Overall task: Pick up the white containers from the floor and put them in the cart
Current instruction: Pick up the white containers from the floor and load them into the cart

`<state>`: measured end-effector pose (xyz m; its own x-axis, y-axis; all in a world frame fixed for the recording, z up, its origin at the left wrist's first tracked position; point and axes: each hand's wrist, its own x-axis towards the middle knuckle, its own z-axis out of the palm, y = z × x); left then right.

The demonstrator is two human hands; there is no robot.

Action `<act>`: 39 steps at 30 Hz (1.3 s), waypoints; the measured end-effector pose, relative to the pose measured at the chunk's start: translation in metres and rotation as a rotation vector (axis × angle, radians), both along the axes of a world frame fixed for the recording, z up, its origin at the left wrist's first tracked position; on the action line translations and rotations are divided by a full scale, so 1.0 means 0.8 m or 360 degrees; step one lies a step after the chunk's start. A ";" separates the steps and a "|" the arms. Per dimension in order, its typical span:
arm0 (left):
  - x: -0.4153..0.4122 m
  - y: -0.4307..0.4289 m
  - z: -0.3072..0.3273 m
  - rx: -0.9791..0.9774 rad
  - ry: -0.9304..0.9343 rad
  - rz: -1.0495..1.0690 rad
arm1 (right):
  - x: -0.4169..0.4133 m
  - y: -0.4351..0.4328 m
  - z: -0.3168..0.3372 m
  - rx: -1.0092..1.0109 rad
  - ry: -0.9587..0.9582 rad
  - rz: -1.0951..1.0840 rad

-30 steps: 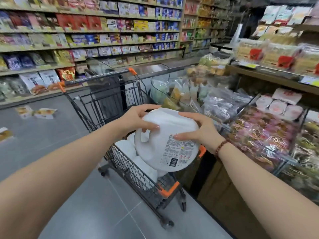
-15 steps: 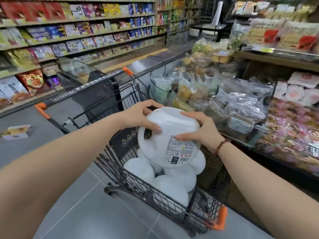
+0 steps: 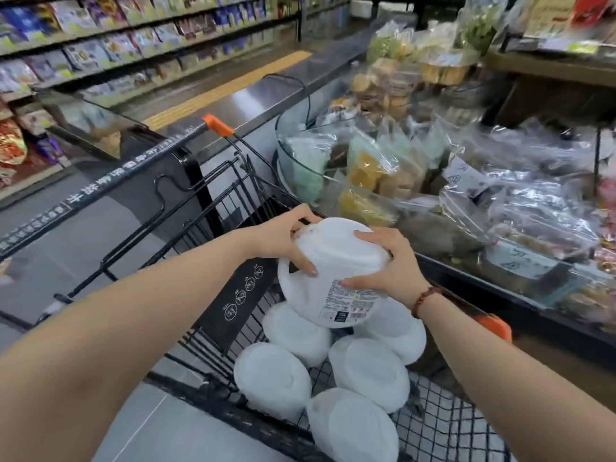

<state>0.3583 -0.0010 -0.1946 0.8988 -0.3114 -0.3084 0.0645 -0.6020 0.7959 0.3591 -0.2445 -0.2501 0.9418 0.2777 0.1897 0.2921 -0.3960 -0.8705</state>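
Note:
I hold a white jug-shaped container [image 3: 333, 261] with a printed label over the black wire cart [image 3: 213, 388]. It is tilted, bottom end toward me. My left hand [image 3: 283, 240] grips its left side by the handle and my right hand [image 3: 388, 265] grips its right side, thumb on the label. Several more white containers [image 3: 370, 371] lie inside the cart basket right below the held one, which hangs low above them.
The cart's handle bar with an orange end cap [image 3: 216, 125] crosses at the left. A glass-fronted display of bagged food [image 3: 433, 181] runs along the cart's right side. Stocked shelves [image 3: 100, 51] line the far side of the grey floor aisle [image 3: 66, 241].
My view has moved closer over the cart, and both hands have lowered the white container toward the ones in the basket. Both grips are unchanged.

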 end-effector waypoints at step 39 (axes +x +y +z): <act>0.170 0.076 -0.246 0.0098 -0.0283 -0.0309 | 0.090 0.117 -0.172 -0.0839 0.0007 -0.0318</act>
<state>0.4941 0.0598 -0.3912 0.8659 -0.4688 -0.1746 -0.1946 -0.6372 0.7457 0.4307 -0.1508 -0.3880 0.9862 0.1502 0.0694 0.1637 -0.8248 -0.5412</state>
